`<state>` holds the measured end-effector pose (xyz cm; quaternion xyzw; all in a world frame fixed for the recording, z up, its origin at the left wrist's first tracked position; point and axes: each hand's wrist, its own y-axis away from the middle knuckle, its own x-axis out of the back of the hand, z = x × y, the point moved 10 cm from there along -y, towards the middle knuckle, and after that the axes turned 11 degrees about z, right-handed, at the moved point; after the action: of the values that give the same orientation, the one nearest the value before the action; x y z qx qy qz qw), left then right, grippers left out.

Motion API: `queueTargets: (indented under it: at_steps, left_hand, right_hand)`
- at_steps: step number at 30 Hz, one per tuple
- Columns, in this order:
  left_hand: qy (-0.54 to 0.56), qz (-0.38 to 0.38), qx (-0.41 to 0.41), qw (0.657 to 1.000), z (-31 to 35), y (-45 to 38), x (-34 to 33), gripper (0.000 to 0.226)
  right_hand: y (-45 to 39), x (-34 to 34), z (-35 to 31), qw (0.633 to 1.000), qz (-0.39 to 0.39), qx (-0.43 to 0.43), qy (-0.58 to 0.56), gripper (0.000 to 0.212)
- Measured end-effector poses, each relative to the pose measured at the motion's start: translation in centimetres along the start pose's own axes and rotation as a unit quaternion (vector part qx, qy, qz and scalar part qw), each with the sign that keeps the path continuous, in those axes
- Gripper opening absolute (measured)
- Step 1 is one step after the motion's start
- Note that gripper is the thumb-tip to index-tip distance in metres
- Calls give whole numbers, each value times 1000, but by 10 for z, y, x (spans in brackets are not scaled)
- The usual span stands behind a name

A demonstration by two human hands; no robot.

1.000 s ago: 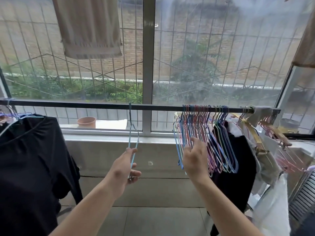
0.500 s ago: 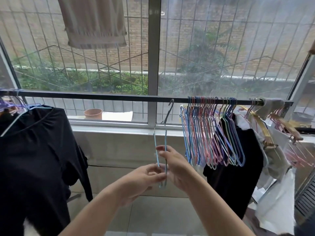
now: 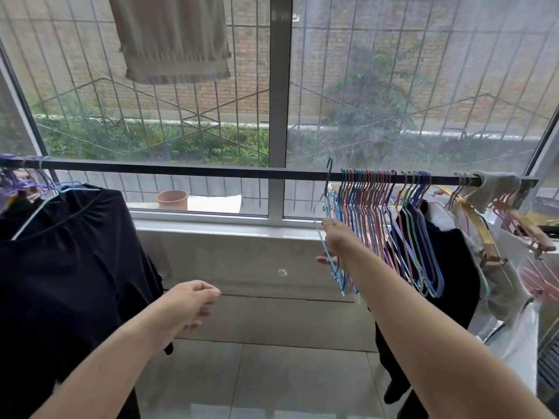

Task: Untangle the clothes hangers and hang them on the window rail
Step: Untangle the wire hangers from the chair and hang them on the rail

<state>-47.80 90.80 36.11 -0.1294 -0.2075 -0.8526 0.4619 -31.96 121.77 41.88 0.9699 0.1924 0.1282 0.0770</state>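
A dark window rail (image 3: 187, 170) runs across the view below the glass. Several thin hangers (image 3: 390, 225) in blue, pink and green hang packed together on its right part. My right hand (image 3: 337, 241) grips a light blue hanger (image 3: 326, 207) at the left end of that row. Its hook (image 3: 329, 169) is at the rail, just left of the packed hooks. My left hand (image 3: 189, 300) hovers lower, at centre left, with fingers loosely curled and nothing in it.
A black garment (image 3: 69, 267) hangs from the rail at the left, beside purple hangers (image 3: 21, 186). Another black garment (image 3: 450, 267), gold hangers (image 3: 478, 225) and pale cloth hang at the right. A terracotta pot (image 3: 172, 199) stands outside on the sill. The floor is tiled.
The blue hanger passed from my left hand to my right hand and travelled right along the rail to the packed row. My left hand let go and dropped back.
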Motion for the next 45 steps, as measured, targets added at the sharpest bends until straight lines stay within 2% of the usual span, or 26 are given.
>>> queueTargets:
  at_steps: [5,8,12,15,18,20,22,24,26,28,31,33,34,37,40,41,43,44,45]
  left_hand:
    - [3,-1,10,1000,-2,11,-2,20]
    - [0,2,16,1000,-1,17,-4,20]
    - [-1,8,15,1000,0,28,-8,19]
    - [5,18,16,1000,-5,37,-15,17]
    - [14,57,24,998,-14,44,-21,17]
    - [33,85,30,995,-25,53,-20,18]
    - [55,109,34,992,-38,64,-15,19]
    - [70,135,56,987,-61,81,-2,20]
    - [70,153,70,983,-85,102,12,20]
    - [74,165,76,981,-112,125,31,19]
    - [112,196,121,967,-183,182,72,17]
    - [142,222,164,951,-246,234,104,14]
    - [160,230,183,943,-271,253,109,13]
    - [216,303,269,888,-382,369,154,12]
    - [270,383,352,811,-477,478,171,16]
    - [285,399,372,788,-505,514,172,17]
    - [297,430,418,743,-565,598,176,15]
    - [293,432,433,735,-572,612,173,14]
    - [297,439,459,713,-603,656,172,14]
  right_hand:
    - [-17,13,35,994,81,-34,58,42]
    - [-16,20,30,990,100,-11,103,36]
    - [-9,27,13,970,99,73,209,37]
    - [9,37,1,922,153,196,297,42]
    - [46,32,-19,828,225,363,363,42]
    - [68,10,-25,784,228,432,383,40]
    - [83,-21,-20,788,179,457,372,36]
    - [109,-65,-2,801,84,459,374,30]
    - [138,-112,32,792,-21,459,402,26]
    - [177,-157,72,764,-126,469,425,18]
    - [263,-222,130,699,-272,480,456,13]
    - [330,-259,162,667,-336,490,450,15]
    - [350,-266,171,659,-344,492,453,16]
    - [482,-318,234,608,-428,499,446,23]
    - [586,-341,293,607,-479,471,423,25]
    - [624,-345,315,596,-500,471,416,24]
    - [707,-352,381,561,-545,449,432,25]
    - [718,-345,394,546,-557,440,444,26]
    - [766,-342,431,511,-590,438,446,28]
